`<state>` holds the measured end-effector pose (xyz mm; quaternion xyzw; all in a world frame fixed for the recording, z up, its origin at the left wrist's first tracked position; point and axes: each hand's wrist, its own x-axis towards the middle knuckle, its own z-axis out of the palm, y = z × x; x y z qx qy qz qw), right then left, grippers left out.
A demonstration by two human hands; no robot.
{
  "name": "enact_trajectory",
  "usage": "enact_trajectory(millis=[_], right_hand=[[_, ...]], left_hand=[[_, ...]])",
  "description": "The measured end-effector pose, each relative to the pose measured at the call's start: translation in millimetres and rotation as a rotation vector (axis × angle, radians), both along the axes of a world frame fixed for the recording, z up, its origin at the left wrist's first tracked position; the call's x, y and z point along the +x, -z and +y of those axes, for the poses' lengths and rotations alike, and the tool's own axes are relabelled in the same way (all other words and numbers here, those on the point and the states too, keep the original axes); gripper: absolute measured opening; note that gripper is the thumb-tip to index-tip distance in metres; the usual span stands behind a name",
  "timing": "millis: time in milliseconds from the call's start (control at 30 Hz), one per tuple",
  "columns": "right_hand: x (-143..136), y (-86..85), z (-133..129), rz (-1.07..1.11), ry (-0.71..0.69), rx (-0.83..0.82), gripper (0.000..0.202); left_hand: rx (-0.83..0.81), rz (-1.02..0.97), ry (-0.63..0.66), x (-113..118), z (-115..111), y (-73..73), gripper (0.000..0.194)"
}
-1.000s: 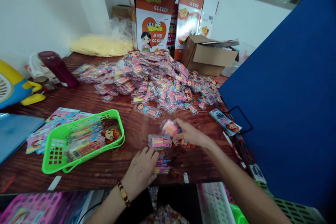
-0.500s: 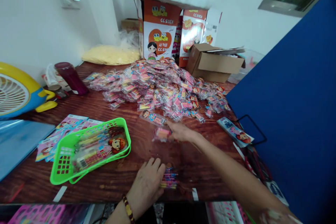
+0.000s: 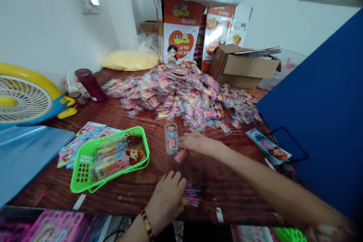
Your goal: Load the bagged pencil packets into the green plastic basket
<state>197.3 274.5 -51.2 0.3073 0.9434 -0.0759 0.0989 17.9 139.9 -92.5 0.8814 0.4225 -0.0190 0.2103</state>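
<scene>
My left hand (image 3: 168, 196), with a beaded bracelet at the wrist, curls over a stack of slim packets (image 3: 192, 196) near the table's front edge. Their colourful edges show beyond my thumb and fingers. Farther up the table, my right hand (image 3: 195, 142) pinches a small clear packet with pink contents (image 3: 180, 155); its outline is blurred. Touching or very near the right fingertips is a flat clear packet with a cartoon head (image 3: 172, 139), pointing away from me. Just beyond lies a big heap of similar packets (image 3: 181, 94).
A green basket (image 3: 110, 187) holding packets stands at the left, by printed cards (image 3: 68, 154). Behind are a fan (image 3: 25, 94), a dark red bottle (image 3: 91, 86) and cartons (image 3: 241, 69). A blue panel (image 3: 317, 94) bounds the right, near more packets (image 3: 268, 145).
The flat packet beside my right hand has turned from lying sideways to pointing away from me. The pink packet in that hand has tilted. My left hand stays on the stack; the view has shifted left.
</scene>
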Motion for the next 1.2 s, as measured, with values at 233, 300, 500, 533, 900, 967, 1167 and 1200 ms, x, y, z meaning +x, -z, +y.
enact_trajectory(millis=[233, 300, 500, 533, 900, 967, 1167, 1200], right_hand=[[-30, 17.6, 51, -0.085, -0.174, 0.157, 0.030], [-25, 20.6, 47, -0.106, -0.126, 0.201, 0.027], [23, 24.0, 11, -0.021, -0.066, 0.174, 0.018], [37, 23.3, 5, -0.001, 0.028, 0.111, 0.023], [179, 4.2, -10, 0.116, 1.017, -0.113, 0.031], [165, 13.1, -35, 0.096, 1.069, -0.128, 0.025], [151, 5.4, -95, 0.245, 1.017, -0.342, 0.021], [158, -3.1, -96, 0.243, 0.984, -0.333, 0.018]], left_hand=[[0.014, 0.029, -0.005, -3, -4, 18.0, 0.052], [0.019, 0.059, -0.006, -6, -4, 27.9, 0.059], [0.090, 0.079, 0.033, -12, 0, 42.4, 0.064], [0.095, 0.078, 0.039, -12, 0, 41.6, 0.065], [0.129, 0.092, 0.041, -10, 0, 36.8, 0.061], [0.145, 0.109, 0.029, -12, -2, 43.4, 0.063], [0.144, 0.040, 0.026, -12, -5, 33.5, 0.051], [0.128, 0.039, 0.029, -10, -4, 27.8, 0.048]])
